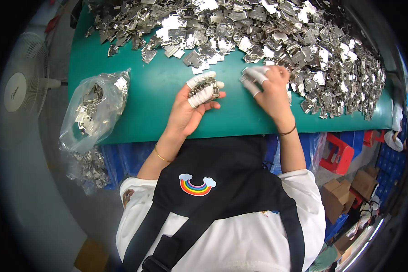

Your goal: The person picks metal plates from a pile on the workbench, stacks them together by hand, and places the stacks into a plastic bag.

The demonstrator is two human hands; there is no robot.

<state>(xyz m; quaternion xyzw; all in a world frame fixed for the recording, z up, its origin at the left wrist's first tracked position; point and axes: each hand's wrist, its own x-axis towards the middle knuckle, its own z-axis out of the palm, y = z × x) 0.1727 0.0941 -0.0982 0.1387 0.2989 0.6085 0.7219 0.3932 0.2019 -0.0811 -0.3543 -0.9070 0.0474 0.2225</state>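
Note:
My left hand (192,102) is closed around a small bunch of shiny metal pieces (211,87), palm side up over the green tabletop (154,104). White finger cots cover the thumb and some fingers. To its right, my right hand (271,90) pinches with finger cots on its thumb and fingertips. A small flat metal piece (244,75) shows at those fingertips, partly hidden by them. Just beyond both hands, a large pile of stamped metal pieces (258,27) spreads over the far side of the table and down its right side.
A clear plastic bag (72,122) with metal pieces sits at the table's left edge, and more pieces (89,167) lie in plastic below. A white fan (22,86) stands left. Red stools (337,154), cardboard boxes (337,195) and blue crates (390,167) are at right.

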